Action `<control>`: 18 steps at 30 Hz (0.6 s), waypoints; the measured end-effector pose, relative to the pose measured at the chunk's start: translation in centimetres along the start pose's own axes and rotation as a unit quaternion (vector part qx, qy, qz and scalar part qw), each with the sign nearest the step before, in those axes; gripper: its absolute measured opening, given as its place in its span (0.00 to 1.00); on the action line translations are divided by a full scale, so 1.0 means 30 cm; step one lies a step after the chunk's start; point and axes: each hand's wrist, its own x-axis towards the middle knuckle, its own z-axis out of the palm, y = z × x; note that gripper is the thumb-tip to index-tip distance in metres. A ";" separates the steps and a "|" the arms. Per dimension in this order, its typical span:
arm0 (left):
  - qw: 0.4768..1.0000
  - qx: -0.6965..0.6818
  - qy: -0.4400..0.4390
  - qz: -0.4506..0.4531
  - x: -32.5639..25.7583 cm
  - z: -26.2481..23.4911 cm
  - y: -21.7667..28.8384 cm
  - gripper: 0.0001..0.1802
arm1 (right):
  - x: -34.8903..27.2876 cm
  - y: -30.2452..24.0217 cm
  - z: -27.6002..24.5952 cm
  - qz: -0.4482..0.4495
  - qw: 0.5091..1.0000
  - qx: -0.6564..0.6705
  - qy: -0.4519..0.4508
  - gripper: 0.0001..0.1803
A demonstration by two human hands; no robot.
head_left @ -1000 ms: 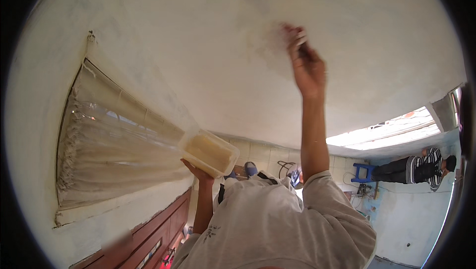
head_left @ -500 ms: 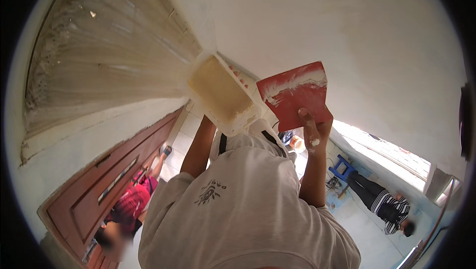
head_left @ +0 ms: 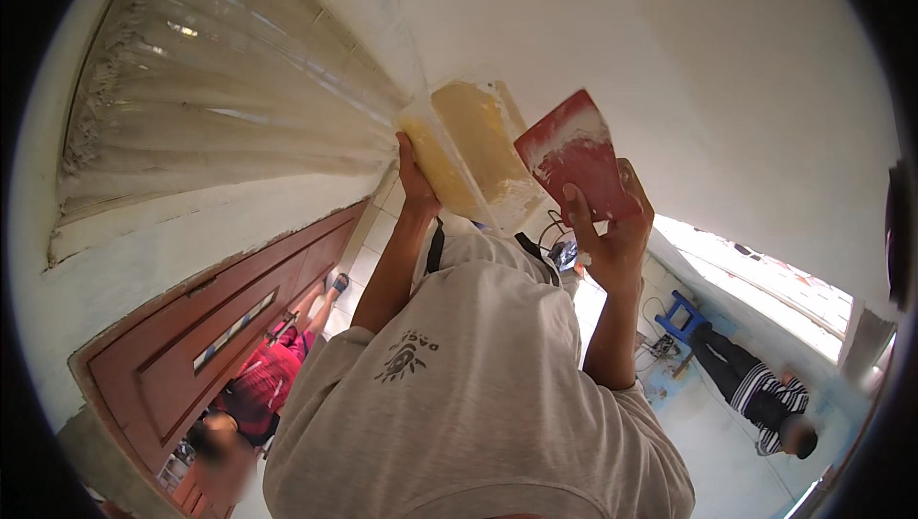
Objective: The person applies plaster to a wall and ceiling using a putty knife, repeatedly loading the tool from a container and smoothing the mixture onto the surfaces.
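My left hand (head_left: 417, 184) is closed on a yellowish translucent rectangular plastic tub (head_left: 435, 167). The tub is tilted, its open side partly toward me, with pale residue on its inner wall and lower end. A flat red putty spreader (head_left: 577, 158) is gripped in my right hand (head_left: 614, 227), thumb across its face. Whitish paste smears the spreader's upper part. Its left corner comes up against the tub's right side; whether they touch I cannot tell. A white spot of paste marks my right thumb.
A pale wall (head_left: 727, 89) rises ahead and right. On the left are a curtained window (head_left: 229, 108) and a brown wooden door (head_left: 143, 366), with a person in red (head_left: 263, 376) beside it. At right, another person in stripes (head_left: 760, 395) is near a blue stool (head_left: 681, 316).
The tub has turned, so its outer side and my left fingers now show. My right hand has brought the spreader left and closer to the tub, angling it more steeply.
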 end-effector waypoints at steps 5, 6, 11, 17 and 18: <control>0.998 0.019 -0.060 0.033 -0.046 0.105 -0.058 0.45 | -0.036 0.039 -0.098 -0.067 0.996 0.016 0.061 0.07; 0.994 0.005 -0.095 0.050 -0.051 0.123 -0.073 0.45 | -0.041 0.032 -0.123 -0.069 0.997 -0.007 0.041 0.08; 0.996 0.001 -0.086 0.023 -0.082 0.117 -0.142 0.46 | -0.070 0.134 -0.104 -0.110 0.994 -0.022 0.008 0.10; 0.992 0.066 -0.099 0.033 -0.110 0.183 -0.181 0.47 | -0.039 0.216 -0.021 -0.144 0.978 -0.126 -0.085 0.13; 0.993 0.066 -0.092 0.037 -0.112 0.188 -0.181 0.48 | -0.035 0.231 -0.016 -0.142 0.979 -0.126 -0.079 0.13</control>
